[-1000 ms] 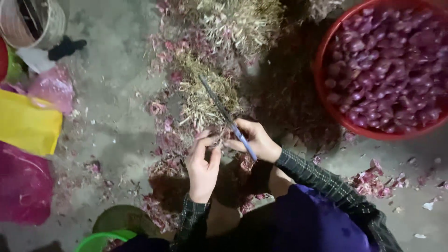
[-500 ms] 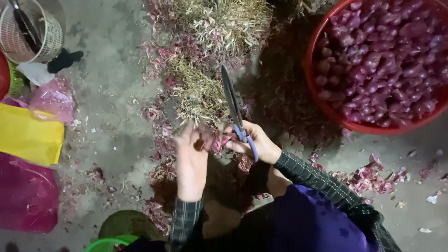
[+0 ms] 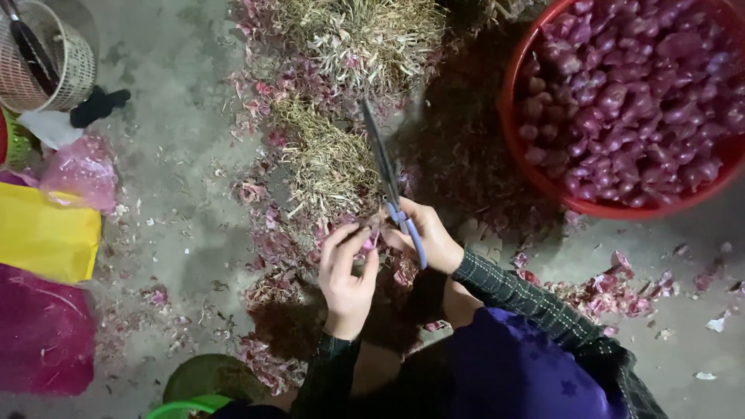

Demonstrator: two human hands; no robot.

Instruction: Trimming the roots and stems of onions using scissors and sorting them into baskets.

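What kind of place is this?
Probably an informal produce-trimming spot on a bare concrete floor: a red basin full of shallots, a heap of dry cut tops and skins, scissors in the right hand.

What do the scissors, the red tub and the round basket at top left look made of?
Scissors: dull grey metal blades, blue handles probably plastic. Red tub: likely plastic, with a smooth, evenly coloured rim. Basket: pale openwork lattice, plastic or woven cane; unclear which.

Your scissors (image 3: pixel 392 186) have grey blades and blue-violet handles. Your sleeves (image 3: pixel 528 299) are dark with a thin pale check. Far right, a red basin (image 3: pixel 535 174) holds purple-red shallots (image 3: pixel 636 85). On the left lie a yellow bag (image 3: pixel 46 233) and a magenta bag (image 3: pixel 43 334).
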